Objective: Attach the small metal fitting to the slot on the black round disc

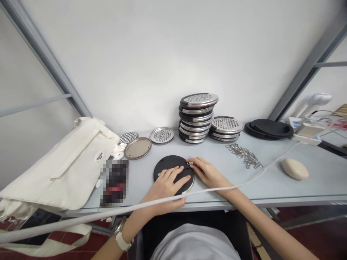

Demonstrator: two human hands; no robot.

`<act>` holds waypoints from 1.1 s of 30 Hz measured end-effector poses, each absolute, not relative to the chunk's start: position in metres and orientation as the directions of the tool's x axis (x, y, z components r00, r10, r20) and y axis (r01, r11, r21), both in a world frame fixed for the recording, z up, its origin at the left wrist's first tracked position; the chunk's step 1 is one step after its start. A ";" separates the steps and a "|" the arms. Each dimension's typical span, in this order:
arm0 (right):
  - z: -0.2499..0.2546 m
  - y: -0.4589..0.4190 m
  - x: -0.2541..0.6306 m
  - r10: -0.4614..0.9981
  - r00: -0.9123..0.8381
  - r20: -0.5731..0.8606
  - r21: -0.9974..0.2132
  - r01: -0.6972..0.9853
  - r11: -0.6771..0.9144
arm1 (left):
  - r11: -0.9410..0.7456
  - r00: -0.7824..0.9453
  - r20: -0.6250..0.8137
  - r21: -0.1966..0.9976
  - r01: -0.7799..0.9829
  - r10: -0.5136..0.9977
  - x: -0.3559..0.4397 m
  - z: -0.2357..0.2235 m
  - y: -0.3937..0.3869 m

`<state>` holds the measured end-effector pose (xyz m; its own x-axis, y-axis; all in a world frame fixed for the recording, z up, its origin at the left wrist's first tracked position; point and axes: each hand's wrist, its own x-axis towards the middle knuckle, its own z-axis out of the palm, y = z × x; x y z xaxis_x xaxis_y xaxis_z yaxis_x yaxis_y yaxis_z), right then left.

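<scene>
A black round disc [169, 162], which looks like the plastic cover on the stacked round graters, lies on the desk in front of me. My left hand [169, 186] rests across it with the fingers on top and the thumb at its near edge, holding it down. At the disc's right edge, my right hand [202, 169] pinches a small metal clip [189, 163], partly covered by the fingertips. A strip of silver and green shows under the disc's lower right rim. To the right lies a pile of similar metal clips [244, 156].
Behind stand a tall stack of round graters [196, 119] and a shorter stack [227, 126]. Loose grater plates [162, 135] lie left, black covers [268, 128] right. A white cable [222, 188] crosses before my arms. A cream bag [62, 162] and a beige mouse [295, 169] flank me.
</scene>
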<state>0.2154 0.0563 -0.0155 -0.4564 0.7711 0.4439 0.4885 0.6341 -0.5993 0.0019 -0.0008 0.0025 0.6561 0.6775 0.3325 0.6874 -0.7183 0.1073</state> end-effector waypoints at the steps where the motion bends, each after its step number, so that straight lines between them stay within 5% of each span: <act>1: -0.017 0.057 0.216 0.772 -0.454 0.445 -0.604 0.485 0.633 | -0.720 0.657 0.335 0.108 0.686 0.676 0.002 0.003 -0.001; 33: -0.013 0.055 0.215 0.761 -0.480 0.437 -0.587 0.489 0.645 | -0.709 0.655 0.303 0.117 0.695 0.692 0.002 0.003 -0.001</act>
<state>0.2146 0.0552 -0.0129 -0.4797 0.7611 0.4366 0.4888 0.6450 -0.5874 0.0016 -0.0012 0.0026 0.6552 0.6921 0.3028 0.6953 -0.7092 0.1167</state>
